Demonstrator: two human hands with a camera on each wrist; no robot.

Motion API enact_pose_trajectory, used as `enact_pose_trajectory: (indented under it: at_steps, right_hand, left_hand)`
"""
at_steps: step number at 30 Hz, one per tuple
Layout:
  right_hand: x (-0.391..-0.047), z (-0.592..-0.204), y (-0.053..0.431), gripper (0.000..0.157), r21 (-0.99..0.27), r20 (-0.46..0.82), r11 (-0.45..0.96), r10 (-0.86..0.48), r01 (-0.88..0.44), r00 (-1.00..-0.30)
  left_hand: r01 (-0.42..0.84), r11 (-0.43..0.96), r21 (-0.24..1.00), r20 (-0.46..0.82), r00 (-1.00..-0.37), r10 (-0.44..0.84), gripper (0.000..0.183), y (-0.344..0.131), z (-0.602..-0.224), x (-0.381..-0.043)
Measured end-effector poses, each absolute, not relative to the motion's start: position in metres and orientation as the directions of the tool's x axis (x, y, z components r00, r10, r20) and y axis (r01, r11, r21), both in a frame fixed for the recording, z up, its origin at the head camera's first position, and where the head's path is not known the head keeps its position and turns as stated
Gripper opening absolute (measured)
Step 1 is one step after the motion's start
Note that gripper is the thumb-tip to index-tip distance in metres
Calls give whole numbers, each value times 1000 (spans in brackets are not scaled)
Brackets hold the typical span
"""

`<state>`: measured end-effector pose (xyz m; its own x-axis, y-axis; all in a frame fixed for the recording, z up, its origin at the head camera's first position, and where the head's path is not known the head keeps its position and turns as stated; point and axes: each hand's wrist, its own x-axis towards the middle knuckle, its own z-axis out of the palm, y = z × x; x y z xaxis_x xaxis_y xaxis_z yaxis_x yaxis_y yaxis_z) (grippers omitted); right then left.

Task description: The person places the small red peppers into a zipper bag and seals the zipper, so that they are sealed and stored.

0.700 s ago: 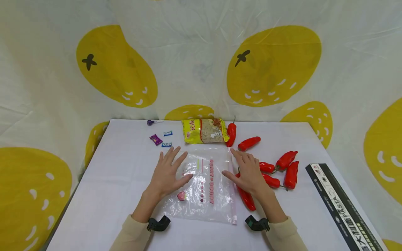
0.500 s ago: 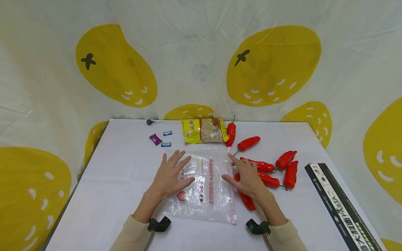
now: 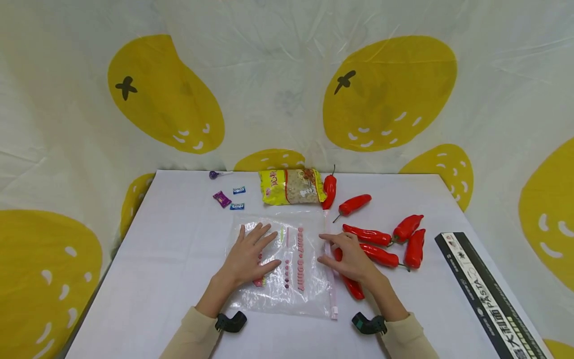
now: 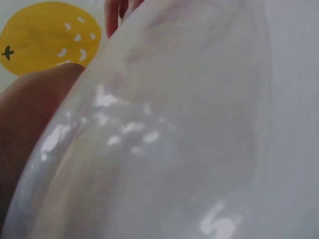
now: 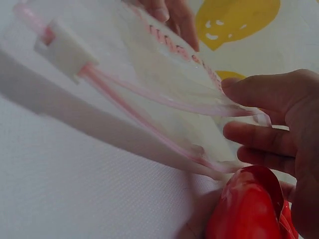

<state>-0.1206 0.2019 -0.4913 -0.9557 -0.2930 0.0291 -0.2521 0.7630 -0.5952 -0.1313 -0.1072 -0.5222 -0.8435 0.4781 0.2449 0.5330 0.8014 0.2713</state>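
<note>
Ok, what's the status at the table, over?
Left hand spread over clear zip bag. Right hand at its parted pink zip. Red pepper beside right hand, possibly in the way.

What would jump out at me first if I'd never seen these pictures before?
Probably the huge yellow fruit prints on the pale backdrop behind the table. Next, the glossy red peppers scattered over the table's right half. Then the clear zip bag in the middle, the left hand over it and the right hand at its pink zip edge.

The clear bag [image 3: 293,269] (pink-lettered, gaping at one side) lies under the left hand [image 3: 251,257].
</note>
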Motion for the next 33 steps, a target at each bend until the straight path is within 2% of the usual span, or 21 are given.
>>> enact_pose_trajectory:
  at_steps: [5, 15, 19, 25, 33]
  right_hand:
    - [-121, -492, 204, 54, -662, 29, 708, -305, -247, -952]
    - [-123, -492, 212, 42, -675, 54, 694, -291, -249, -955]
    - [-122, -490, 212, 38, -679, 83, 683, -294, -270, -952]
    - [-124, -490, 209, 32, -695, 117, 655, -304, -297, -945]
    - [-123, -487, 205, 28, -707, 152, 632, -304, -318, -941]
  left_hand:
    - [505, 809, 302, 208, -863, 461, 71, -108, -532, -131]
    - [525, 793, 310, 222, -851, 477, 68, -110, -542, -134]
    - [549, 776, 311, 240, -835, 495, 55, -111, -543, -135]
    - [599, 723, 343, 334, -798, 502, 28, -112, -540, -134]
    - [602, 726, 334, 364, -792, 490, 12, -110, -538, -132]
